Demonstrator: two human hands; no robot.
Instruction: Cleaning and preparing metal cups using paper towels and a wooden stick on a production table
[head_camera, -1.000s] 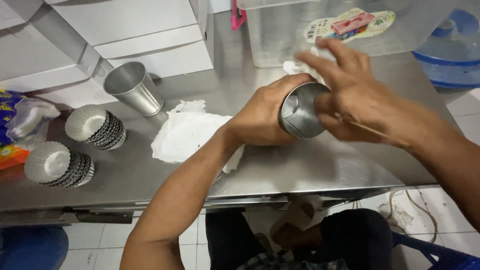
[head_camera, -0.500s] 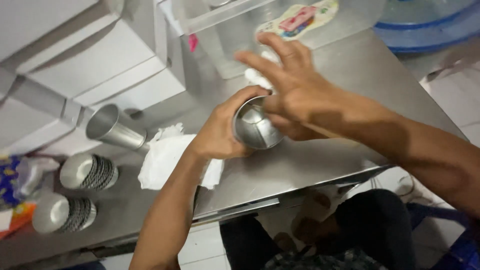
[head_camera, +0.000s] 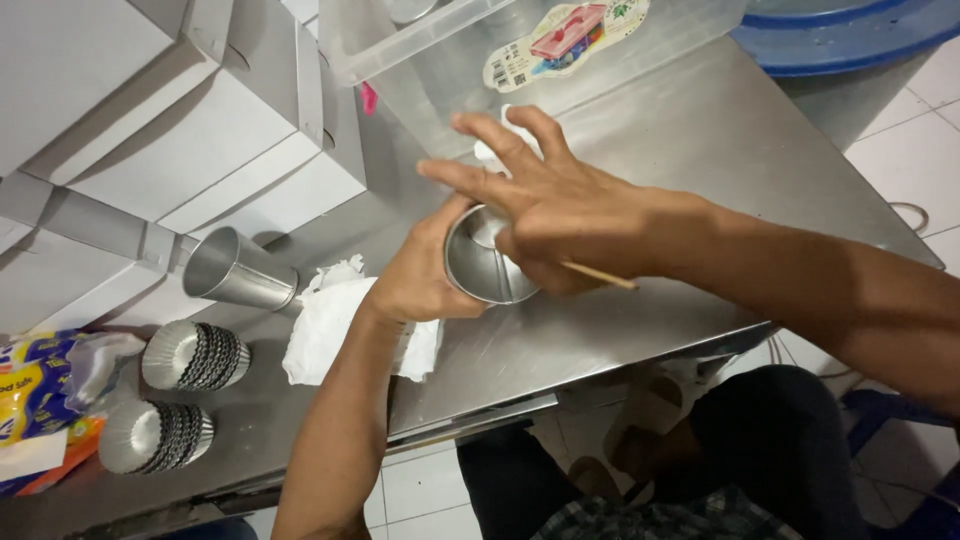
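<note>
My left hand (head_camera: 420, 275) grips a small round metal cup (head_camera: 482, 262), tilted so its mouth faces me. My right hand (head_camera: 545, 205) lies across the cup's rim with fingers spread; a thin wooden stick (head_camera: 598, 275) pokes out from under its palm. A bit of white tissue (head_camera: 488, 150) shows behind the fingers. Both hands are above the steel table (head_camera: 640, 150).
A taller metal cup (head_camera: 235, 270) lies on its side at the left. Two stacks of fluted metal moulds (head_camera: 195, 355) (head_camera: 155, 435) sit below it. White crumpled paper (head_camera: 330, 320) lies under my left forearm. A clear plastic box (head_camera: 520, 50) stands behind; white cartons (head_camera: 150, 120) fill the left.
The view has shifted and tilted, so everything sits further left. My hands keep the cup between them, and my right fingers have turned slightly over its rim.
</note>
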